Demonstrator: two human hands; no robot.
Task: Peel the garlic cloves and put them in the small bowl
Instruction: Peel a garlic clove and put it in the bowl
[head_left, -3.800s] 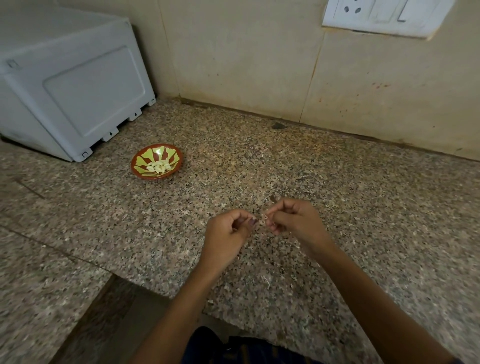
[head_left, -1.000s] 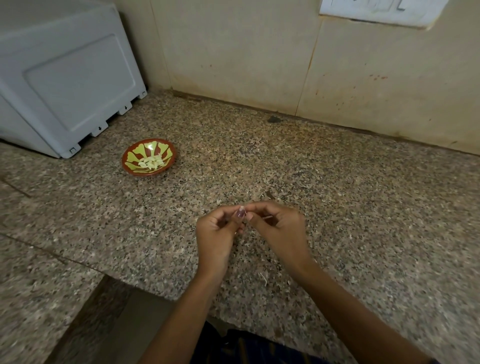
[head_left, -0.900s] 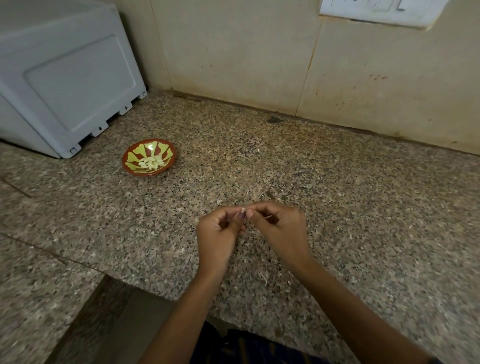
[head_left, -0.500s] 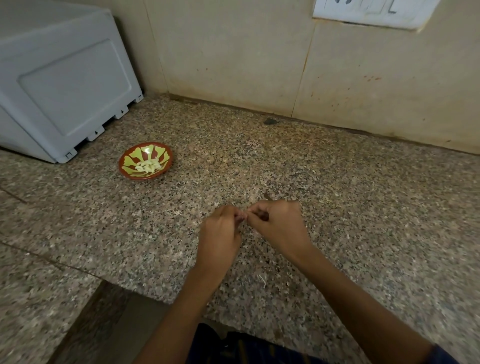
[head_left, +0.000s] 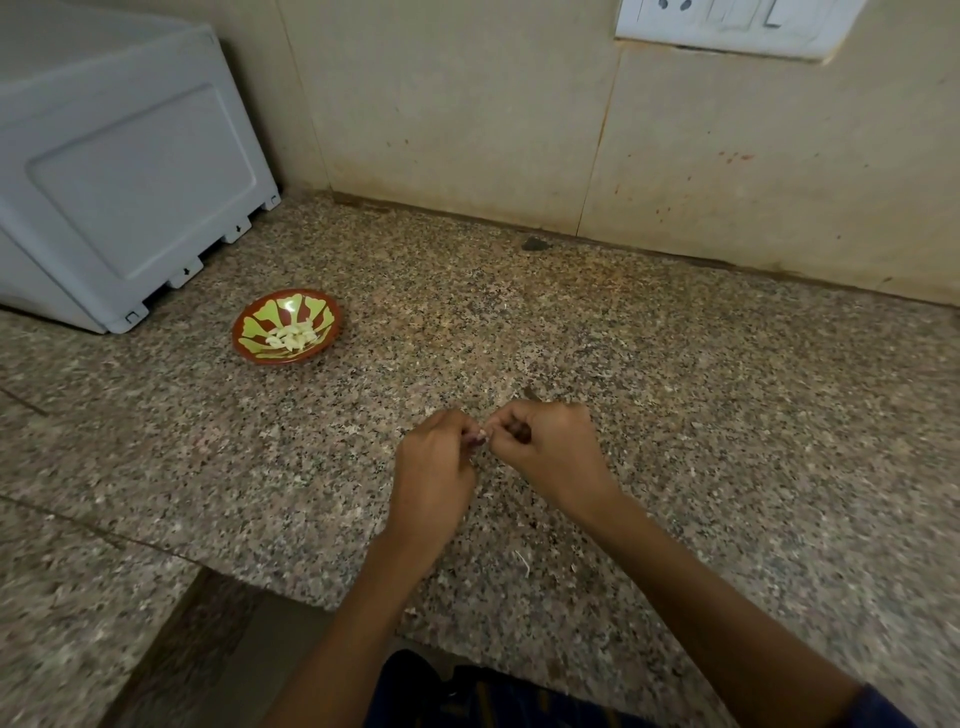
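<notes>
Garlic clove (head_left: 482, 433) sits pinched between the curled fingertips of the left hand (head_left: 434, 467) and right hand (head_left: 548, 448), held just above the granite counter (head_left: 675, 389). It looks tiny, light and firm, with thin papery skin, likely slippery once bare; nails at its tip suit best. The small bowl (head_left: 244, 325), holding peeled cloves (head_left: 291, 335), sits well apart to the left.

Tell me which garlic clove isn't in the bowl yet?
The small pale garlic clove pinched between the left hand and right hand; the other peeled cloves lie piled in the red-and-green patterned small bowl.
</notes>
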